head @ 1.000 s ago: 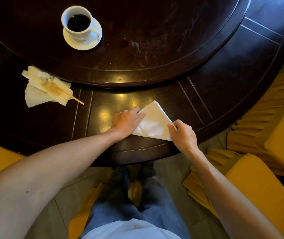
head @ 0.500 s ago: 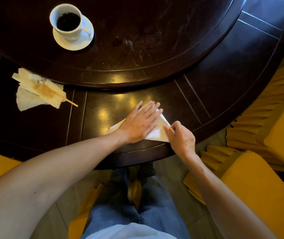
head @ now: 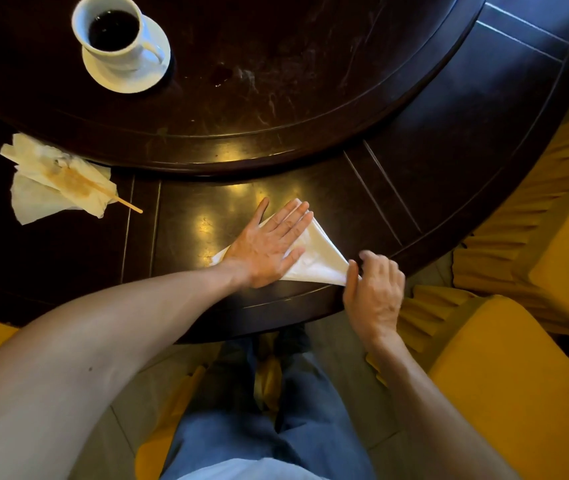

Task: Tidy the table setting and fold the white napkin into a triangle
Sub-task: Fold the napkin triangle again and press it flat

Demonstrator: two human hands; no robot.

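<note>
near the table's (head: 414,174) front edge sits the white napkin (head: 317,258), folded into a flat triangle with crisp edges, pretty clean looking. left hand (head: 269,244) lies spread flat on top of it, fingers splayed, gripping nothing. right hand (head: 373,285) is curled, pinching the napkin's right corner at the table edge.

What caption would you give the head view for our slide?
Left hand flattens the white napkin into a triangle while the right hand pinches its corner.
</note>
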